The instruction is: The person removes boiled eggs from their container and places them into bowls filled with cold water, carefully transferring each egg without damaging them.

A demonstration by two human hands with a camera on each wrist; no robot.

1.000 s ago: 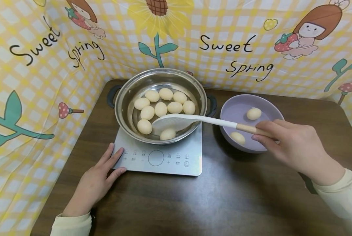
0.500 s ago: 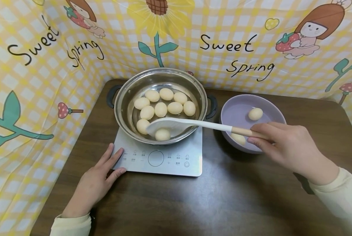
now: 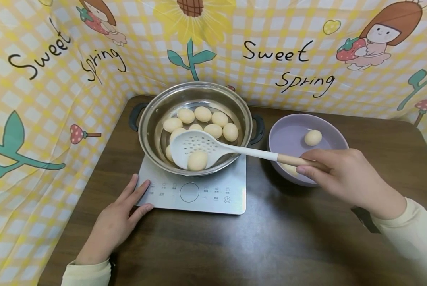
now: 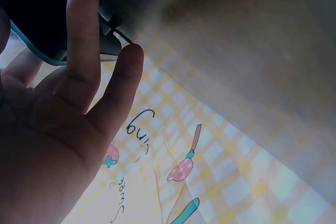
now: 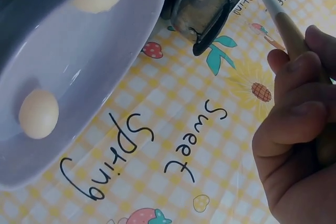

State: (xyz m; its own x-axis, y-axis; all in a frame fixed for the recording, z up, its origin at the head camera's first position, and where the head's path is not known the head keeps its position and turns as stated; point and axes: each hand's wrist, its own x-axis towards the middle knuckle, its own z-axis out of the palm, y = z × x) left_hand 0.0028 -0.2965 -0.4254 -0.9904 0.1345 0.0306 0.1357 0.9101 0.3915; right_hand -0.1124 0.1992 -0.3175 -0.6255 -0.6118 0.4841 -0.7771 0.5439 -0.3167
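Observation:
My right hand [image 3: 356, 182] grips the wooden handle of a white slotted spoon [image 3: 184, 149]. Its perforated bowl is at the near side of a steel pot [image 3: 195, 94], bearing one pale egg [image 3: 197, 160]. Several other eggs [image 3: 203, 114] lie in the pot, some partly hidden behind the spoon. My left hand [image 3: 116, 222] rests its fingertips on the left edge of a white induction cooker [image 3: 213, 206] under the pot; from below, the left wrist view shows these fingers [image 4: 84, 45] extended. The right wrist view shows fingers [image 5: 294, 124] curled round the handle.
Right of the pot stands a purple bowl [image 3: 284, 135] with two eggs [image 3: 313, 138], one mostly covered by the spoon handle and hand. Black side handles [image 3: 257, 129] stick out from the pot. A yellow checked cloth [image 3: 220, 59] hangs behind the dark wooden table [image 3: 213, 246].
The spoon has slid left and under one egg, turning its perforated face upward with the egg on it. My right hand has moved slightly left. My left hand has stayed still.

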